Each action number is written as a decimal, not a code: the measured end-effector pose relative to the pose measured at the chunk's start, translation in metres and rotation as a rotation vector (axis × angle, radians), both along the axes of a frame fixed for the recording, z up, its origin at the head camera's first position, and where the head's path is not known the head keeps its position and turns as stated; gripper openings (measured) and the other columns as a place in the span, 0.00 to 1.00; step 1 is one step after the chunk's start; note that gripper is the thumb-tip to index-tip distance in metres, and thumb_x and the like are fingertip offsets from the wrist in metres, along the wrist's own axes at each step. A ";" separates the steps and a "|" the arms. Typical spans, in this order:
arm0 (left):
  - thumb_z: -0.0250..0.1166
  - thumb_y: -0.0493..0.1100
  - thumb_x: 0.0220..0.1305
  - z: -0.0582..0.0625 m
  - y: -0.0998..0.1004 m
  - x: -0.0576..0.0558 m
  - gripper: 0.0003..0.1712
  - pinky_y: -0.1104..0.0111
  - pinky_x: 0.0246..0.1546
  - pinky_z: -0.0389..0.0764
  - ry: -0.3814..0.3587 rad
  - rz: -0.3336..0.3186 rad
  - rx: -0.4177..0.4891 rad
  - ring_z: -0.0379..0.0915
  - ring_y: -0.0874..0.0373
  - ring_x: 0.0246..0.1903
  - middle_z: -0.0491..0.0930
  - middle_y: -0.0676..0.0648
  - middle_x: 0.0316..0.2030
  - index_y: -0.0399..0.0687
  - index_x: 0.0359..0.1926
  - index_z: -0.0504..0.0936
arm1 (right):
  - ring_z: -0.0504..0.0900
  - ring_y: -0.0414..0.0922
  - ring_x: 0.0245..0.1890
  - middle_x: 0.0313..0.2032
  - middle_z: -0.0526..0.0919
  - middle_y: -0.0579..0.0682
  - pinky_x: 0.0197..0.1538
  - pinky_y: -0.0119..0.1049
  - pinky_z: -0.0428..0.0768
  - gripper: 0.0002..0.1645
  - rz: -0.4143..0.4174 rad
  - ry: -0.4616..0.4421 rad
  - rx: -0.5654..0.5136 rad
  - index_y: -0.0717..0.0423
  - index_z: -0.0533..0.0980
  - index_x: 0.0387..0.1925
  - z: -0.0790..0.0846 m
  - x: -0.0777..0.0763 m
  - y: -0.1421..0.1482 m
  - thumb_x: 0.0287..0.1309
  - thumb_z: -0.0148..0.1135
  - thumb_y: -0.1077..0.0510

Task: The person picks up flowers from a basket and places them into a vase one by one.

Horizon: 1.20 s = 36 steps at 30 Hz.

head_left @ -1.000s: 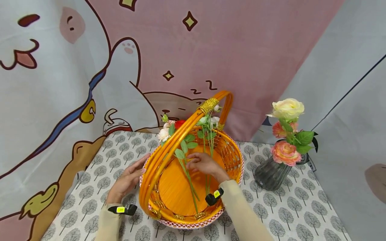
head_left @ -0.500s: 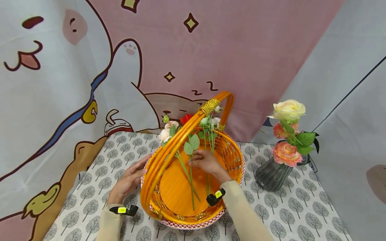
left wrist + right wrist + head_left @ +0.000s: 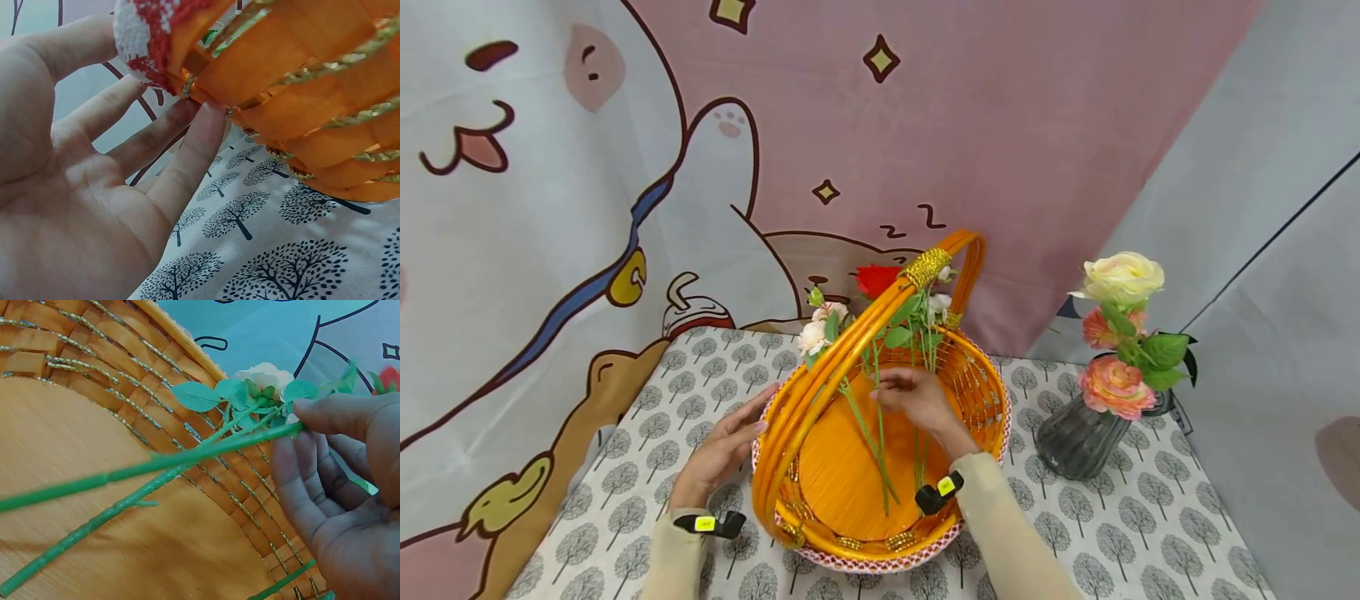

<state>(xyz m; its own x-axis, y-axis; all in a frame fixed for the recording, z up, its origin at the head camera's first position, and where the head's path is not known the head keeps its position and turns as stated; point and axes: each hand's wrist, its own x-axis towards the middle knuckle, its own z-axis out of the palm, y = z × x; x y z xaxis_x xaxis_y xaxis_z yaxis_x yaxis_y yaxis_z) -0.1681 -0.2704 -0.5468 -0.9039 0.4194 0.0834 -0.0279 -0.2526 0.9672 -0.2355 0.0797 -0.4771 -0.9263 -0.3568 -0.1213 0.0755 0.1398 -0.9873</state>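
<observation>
An orange woven basket with a tall arched handle stands on the patterned cloth. My right hand, over its inside, pinches the green stem of a red artificial rose between thumb and fingers. The bloom rises behind the handle, and the stem's lower end hangs over the basket floor. Pale pink flowers lean at the rim's back left, their stems crossing the rose's stem in the head view. White flowers lean at the back. My left hand, fingers extended, touches the basket's left outer side and its red-and-white trim.
A grey glass vase stands right of the basket. It holds a cream rose and coral-pink flowers. A dark object sits partly hidden behind it. A cartoon-printed curtain hangs behind the table.
My right hand has drawn the rose's stem more upright and slightly right. The red bloom has risen above the handle, its leaves moving up toward the white flowers. My left hand stays at the basket's side.
</observation>
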 end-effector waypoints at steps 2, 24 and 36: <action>0.44 0.30 0.79 0.000 0.000 0.000 0.36 0.74 0.70 0.71 -0.007 0.003 -0.001 0.64 0.69 0.72 0.48 0.48 0.82 0.41 0.82 0.44 | 0.87 0.44 0.39 0.44 0.87 0.52 0.56 0.61 0.84 0.25 0.002 0.014 -0.014 0.60 0.82 0.58 0.000 0.000 0.000 0.60 0.74 0.57; 0.49 0.35 0.79 -0.002 0.003 -0.001 0.36 0.72 0.69 0.73 -0.030 0.032 -0.040 0.67 0.66 0.71 0.49 0.46 0.82 0.45 0.82 0.49 | 0.88 0.45 0.37 0.37 0.85 0.47 0.51 0.53 0.89 0.20 -0.181 0.060 -0.213 0.72 0.80 0.51 0.005 0.003 0.007 0.61 0.72 0.63; 0.45 0.35 0.81 -0.002 0.000 0.001 0.34 0.70 0.68 0.75 -0.019 0.026 -0.028 0.68 0.65 0.70 0.56 0.51 0.80 0.46 0.82 0.49 | 0.87 0.41 0.34 0.37 0.87 0.45 0.46 0.43 0.90 0.18 -0.392 0.165 -0.167 0.67 0.83 0.52 0.022 0.022 0.036 0.65 0.69 0.58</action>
